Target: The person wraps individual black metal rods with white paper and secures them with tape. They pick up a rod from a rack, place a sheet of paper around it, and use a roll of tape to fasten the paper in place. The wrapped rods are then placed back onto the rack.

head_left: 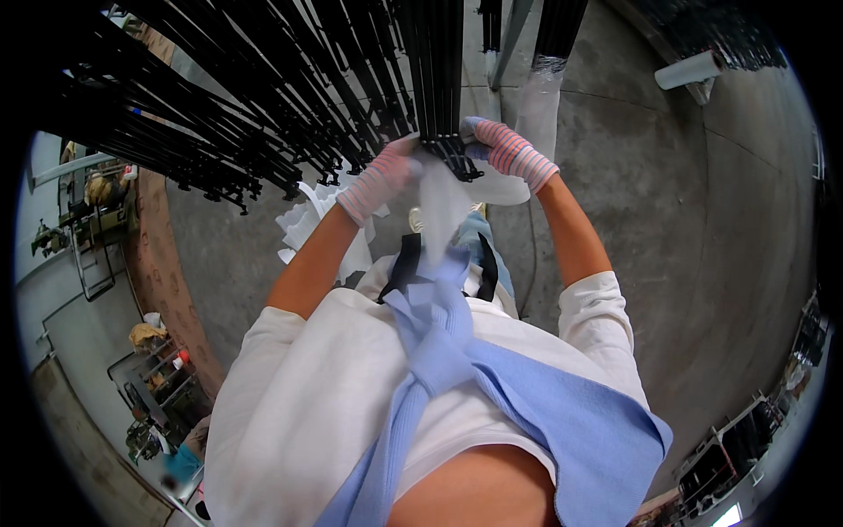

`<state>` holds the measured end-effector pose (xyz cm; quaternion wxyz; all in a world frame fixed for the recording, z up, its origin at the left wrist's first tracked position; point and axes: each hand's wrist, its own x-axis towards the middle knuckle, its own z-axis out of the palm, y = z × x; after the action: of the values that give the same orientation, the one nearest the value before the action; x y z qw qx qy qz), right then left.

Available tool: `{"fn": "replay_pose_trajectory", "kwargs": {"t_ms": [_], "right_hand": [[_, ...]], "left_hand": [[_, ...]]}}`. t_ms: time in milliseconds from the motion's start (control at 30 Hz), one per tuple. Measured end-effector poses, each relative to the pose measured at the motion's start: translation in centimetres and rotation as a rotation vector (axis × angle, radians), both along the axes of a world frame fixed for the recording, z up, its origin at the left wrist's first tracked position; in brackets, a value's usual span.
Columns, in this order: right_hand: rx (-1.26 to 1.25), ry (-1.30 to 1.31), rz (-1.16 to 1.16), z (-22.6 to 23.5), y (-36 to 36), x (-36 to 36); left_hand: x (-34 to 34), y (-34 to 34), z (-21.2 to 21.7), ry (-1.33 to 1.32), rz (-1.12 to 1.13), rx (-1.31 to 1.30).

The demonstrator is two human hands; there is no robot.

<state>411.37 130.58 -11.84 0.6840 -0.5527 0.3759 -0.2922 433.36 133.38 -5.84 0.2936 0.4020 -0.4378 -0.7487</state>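
Observation:
A bundle of thin black rods [436, 79] hangs down in front of me, with small knobbed fittings at its lower ends. My right hand [511, 156], in a striped pink and white glove, is closed on the bundle's right side near those ends. My left hand [386, 176], gloved alike, is at the left side of the same ends. Motion smears its fingers, so its grip is unclear. Just below the rod ends, a whitish translucent sheet [445, 200] hangs between my hands, partly blurred.
More black rods [255, 79] hang close together on the left. Behind my left forearm is crumpled white sheet material [307, 228]. A wrapped rod bundle [540, 97] stands beyond my right hand. A white roll [689, 70] is at the far right, above the grey floor [667, 220].

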Motion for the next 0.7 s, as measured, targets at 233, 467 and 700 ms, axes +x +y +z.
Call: {"fn": "replay_pose_trajectory", "kwargs": {"t_ms": [233, 467, 700], "right_hand": [[0.093, 0.011, -0.031, -0.4, -0.4, 2.3], [-0.173, 0.235, 0.049, 0.2, 0.1, 2.6], [-0.548, 0.277, -0.812, 5.0, 2.8, -0.9]], "left_hand": [[2.1, -1.7, 0.0, -0.872, -0.377, -0.334], [0.6, -2.7, -3.0, -0.718, -0.177, -0.659], [0.1, -2.7, -2.9, 0.429, 0.096, 0.423]]}}
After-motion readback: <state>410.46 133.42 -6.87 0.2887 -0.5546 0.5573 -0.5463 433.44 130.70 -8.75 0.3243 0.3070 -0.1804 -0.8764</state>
